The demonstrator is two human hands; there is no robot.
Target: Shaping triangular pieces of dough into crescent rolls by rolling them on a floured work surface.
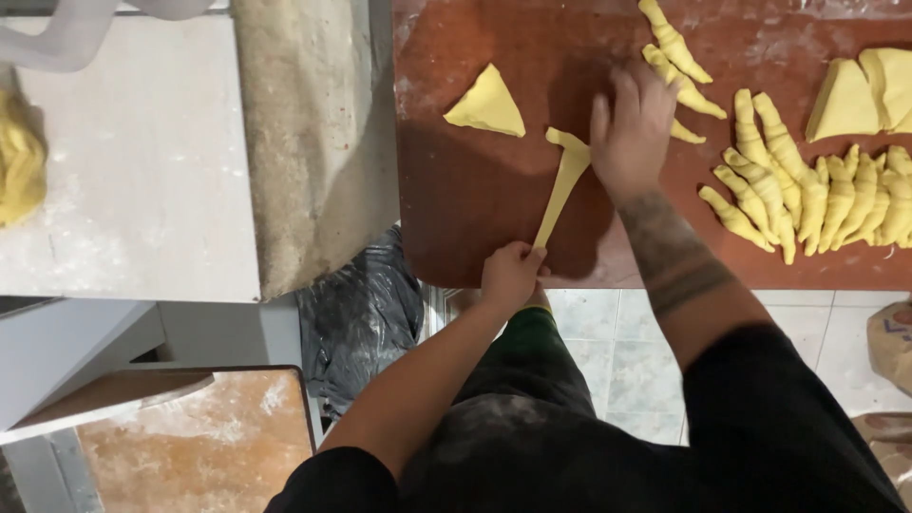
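A long thin strip of yellow dough (562, 188) lies stretched on the reddish-brown board (475, 199). My left hand (510, 275) pinches its narrow near tip at the board's front edge. My right hand (630, 128) presses down on the strip's wide far end, fingers bent over it. A flat dough triangle (487, 103) lies just left of the strip. Several rolled dough crescents (807, 195) are lined up to the right of my right hand.
More flat dough triangles (869, 95) are stacked at the board's far right. A floured white table (142, 161) with a yellow dough lump (19, 166) stands at left. A black bag (361, 318) lies on the floor, and a wooden board (199, 446) sits at lower left.
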